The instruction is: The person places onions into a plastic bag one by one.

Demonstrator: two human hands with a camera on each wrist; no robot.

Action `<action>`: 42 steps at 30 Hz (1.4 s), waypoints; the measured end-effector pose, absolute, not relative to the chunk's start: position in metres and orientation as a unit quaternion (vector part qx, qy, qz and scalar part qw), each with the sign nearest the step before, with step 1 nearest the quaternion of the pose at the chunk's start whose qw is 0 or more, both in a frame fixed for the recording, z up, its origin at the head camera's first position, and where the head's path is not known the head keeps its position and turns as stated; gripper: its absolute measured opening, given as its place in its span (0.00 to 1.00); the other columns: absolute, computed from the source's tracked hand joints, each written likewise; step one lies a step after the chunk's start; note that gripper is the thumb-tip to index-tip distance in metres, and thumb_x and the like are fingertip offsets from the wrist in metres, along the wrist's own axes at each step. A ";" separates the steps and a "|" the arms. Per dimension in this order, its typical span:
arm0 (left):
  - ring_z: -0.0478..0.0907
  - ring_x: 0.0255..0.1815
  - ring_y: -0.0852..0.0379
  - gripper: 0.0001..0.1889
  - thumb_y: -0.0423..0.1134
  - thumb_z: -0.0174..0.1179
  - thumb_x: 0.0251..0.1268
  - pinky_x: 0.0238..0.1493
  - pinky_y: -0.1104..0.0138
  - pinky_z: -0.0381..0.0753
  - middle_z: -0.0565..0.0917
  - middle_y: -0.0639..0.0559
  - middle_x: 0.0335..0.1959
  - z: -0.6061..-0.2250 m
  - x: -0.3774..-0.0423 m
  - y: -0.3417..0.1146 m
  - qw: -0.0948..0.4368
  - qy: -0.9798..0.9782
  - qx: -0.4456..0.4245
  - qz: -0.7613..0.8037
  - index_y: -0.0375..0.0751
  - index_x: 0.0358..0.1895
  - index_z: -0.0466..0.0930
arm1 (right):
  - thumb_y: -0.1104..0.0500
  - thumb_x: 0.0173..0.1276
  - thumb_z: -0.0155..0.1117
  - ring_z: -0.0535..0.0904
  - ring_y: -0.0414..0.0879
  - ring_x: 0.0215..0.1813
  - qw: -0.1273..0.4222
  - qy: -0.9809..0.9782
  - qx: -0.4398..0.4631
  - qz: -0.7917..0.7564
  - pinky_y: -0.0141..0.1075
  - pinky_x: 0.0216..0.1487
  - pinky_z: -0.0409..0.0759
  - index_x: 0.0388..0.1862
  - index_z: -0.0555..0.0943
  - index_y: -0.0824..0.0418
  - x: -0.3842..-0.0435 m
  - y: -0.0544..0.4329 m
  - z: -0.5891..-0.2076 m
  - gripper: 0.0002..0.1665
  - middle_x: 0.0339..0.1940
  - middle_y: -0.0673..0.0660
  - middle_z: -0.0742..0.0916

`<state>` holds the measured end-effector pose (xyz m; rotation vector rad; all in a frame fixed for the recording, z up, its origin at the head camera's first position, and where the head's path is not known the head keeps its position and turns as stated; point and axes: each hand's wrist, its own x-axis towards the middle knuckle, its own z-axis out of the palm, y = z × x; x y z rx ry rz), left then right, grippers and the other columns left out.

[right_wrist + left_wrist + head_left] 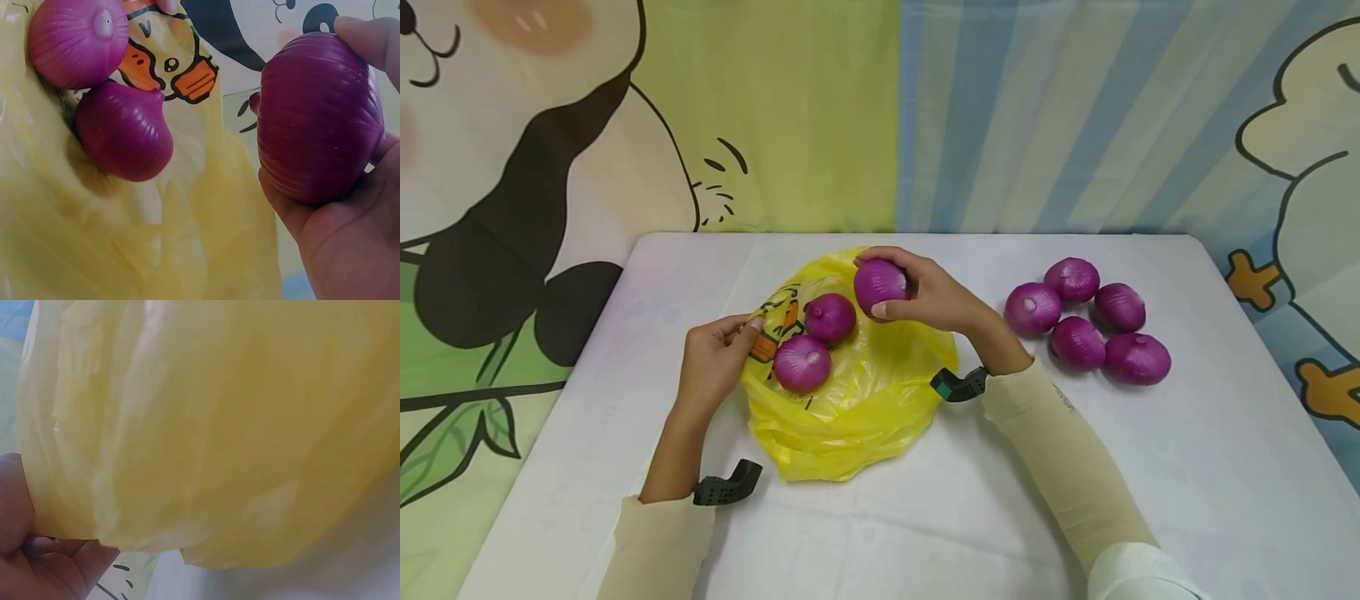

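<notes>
A yellow plastic bag (865, 417) with a printed cartoon lies spread on the table, its mouth facing up. My left hand (718, 358) pinches the bag's left edge; the left wrist view shows the thumb and fingers (56, 569) at that edge. Two purple onions, one nearer (802, 364) and one farther (831, 318), rest in the bag. Above its far right part my right hand (928, 292) grips a third purple onion (880, 286), thumb on one side and fingers round the other. In the right wrist view this held onion (319, 119) appears apart from the two in the bag.
Several more purple onions (1077, 343) sit clustered on the white table (880, 542) to the right of my right hand. Behind the table's far edge hangs a cartoon-printed backdrop (790, 108). Dark wrist devices (727, 483) are on both wrists.
</notes>
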<state>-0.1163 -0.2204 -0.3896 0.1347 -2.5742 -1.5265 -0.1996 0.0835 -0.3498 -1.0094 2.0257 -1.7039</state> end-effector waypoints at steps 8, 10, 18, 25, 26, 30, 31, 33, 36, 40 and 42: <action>0.80 0.24 0.60 0.25 0.53 0.58 0.70 0.21 0.73 0.77 0.86 0.40 0.33 -0.389 -0.117 -0.219 0.071 -0.858 0.050 -0.507 0.30 0.48 0.84 | 0.68 0.62 0.67 0.77 0.54 0.53 0.167 0.695 -0.361 -0.598 0.45 0.50 0.81 0.67 0.69 0.62 -0.205 0.070 -0.347 0.34 0.61 0.58 0.75; 0.81 0.24 0.60 0.25 0.53 0.58 0.70 0.21 0.73 0.77 0.86 0.39 0.34 -0.389 -0.117 -0.219 0.071 -0.858 0.050 -0.506 0.30 0.48 0.84 | 0.68 0.62 0.67 0.77 0.54 0.53 0.168 0.694 -0.361 -0.600 0.45 0.49 0.81 0.67 0.69 0.62 -0.207 0.067 -0.346 0.34 0.61 0.58 0.75; 0.80 0.24 0.57 0.24 0.53 0.57 0.70 0.19 0.73 0.74 0.87 0.40 0.33 -0.390 -0.116 -0.220 0.070 -0.861 0.052 -0.501 0.30 0.48 0.84 | 0.66 0.61 0.68 0.76 0.53 0.54 0.178 0.699 -0.355 -0.594 0.43 0.50 0.81 0.67 0.70 0.61 -0.212 0.048 -0.351 0.34 0.60 0.57 0.76; 0.79 0.23 0.59 0.24 0.52 0.58 0.70 0.20 0.73 0.75 0.86 0.40 0.33 -0.388 -0.115 -0.220 0.070 -0.858 0.046 -0.507 0.30 0.48 0.84 | 0.63 0.61 0.68 0.76 0.51 0.55 0.183 0.716 -0.345 -0.579 0.42 0.51 0.80 0.67 0.69 0.61 -0.211 0.028 -0.358 0.34 0.60 0.56 0.76; 0.80 0.23 0.60 0.24 0.52 0.58 0.70 0.20 0.73 0.75 0.86 0.40 0.33 -0.388 -0.116 -0.220 0.069 -0.857 0.045 -0.509 0.30 0.48 0.84 | 0.63 0.61 0.68 0.76 0.51 0.55 0.180 0.718 -0.343 -0.579 0.41 0.51 0.80 0.67 0.69 0.61 -0.212 0.026 -0.360 0.34 0.60 0.56 0.76; 0.80 0.23 0.61 0.24 0.52 0.58 0.70 0.20 0.73 0.76 0.86 0.40 0.33 -0.388 -0.116 -0.220 0.065 -0.854 0.044 -0.514 0.30 0.48 0.84 | 0.60 0.61 0.69 0.76 0.50 0.55 0.173 0.726 -0.336 -0.574 0.41 0.50 0.81 0.67 0.69 0.60 -0.212 0.021 -0.364 0.35 0.60 0.54 0.76; 0.80 0.23 0.61 0.24 0.52 0.58 0.70 0.21 0.73 0.76 0.86 0.40 0.33 -0.389 -0.116 -0.220 0.064 -0.853 0.043 -0.516 0.30 0.48 0.84 | 0.60 0.61 0.69 0.76 0.50 0.55 0.171 0.730 -0.333 -0.572 0.41 0.50 0.81 0.67 0.70 0.59 -0.213 0.020 -0.366 0.35 0.59 0.54 0.76; 0.80 0.24 0.61 0.24 0.52 0.58 0.70 0.21 0.73 0.76 0.86 0.40 0.33 -0.389 -0.116 -0.220 0.065 -0.853 0.040 -0.516 0.30 0.48 0.84 | 0.59 0.61 0.70 0.76 0.50 0.55 0.168 0.736 -0.324 -0.570 0.41 0.50 0.80 0.67 0.70 0.58 -0.214 0.021 -0.370 0.35 0.58 0.54 0.76; 0.81 0.24 0.60 0.24 0.51 0.58 0.70 0.21 0.73 0.77 0.86 0.39 0.33 -0.389 -0.116 -0.221 0.069 -0.851 0.035 -0.519 0.30 0.48 0.84 | 0.58 0.61 0.70 0.75 0.50 0.55 0.158 0.744 -0.310 -0.571 0.41 0.50 0.80 0.67 0.70 0.57 -0.215 0.023 -0.375 0.35 0.58 0.55 0.77; 0.81 0.24 0.60 0.23 0.50 0.58 0.70 0.22 0.73 0.78 0.86 0.38 0.33 -0.388 -0.115 -0.221 0.070 -0.848 0.029 -0.525 0.29 0.48 0.84 | 0.59 0.62 0.70 0.75 0.50 0.56 0.140 0.745 -0.297 -0.581 0.42 0.52 0.79 0.67 0.70 0.58 -0.216 0.026 -0.382 0.34 0.59 0.57 0.77; 0.81 0.24 0.60 0.23 0.50 0.58 0.70 0.22 0.72 0.78 0.86 0.38 0.33 -0.388 -0.115 -0.220 0.068 -0.846 0.027 -0.528 0.29 0.48 0.84 | 0.60 0.62 0.70 0.75 0.51 0.56 0.131 0.744 -0.292 -0.586 0.41 0.52 0.79 0.67 0.70 0.59 -0.218 0.028 -0.385 0.34 0.60 0.57 0.77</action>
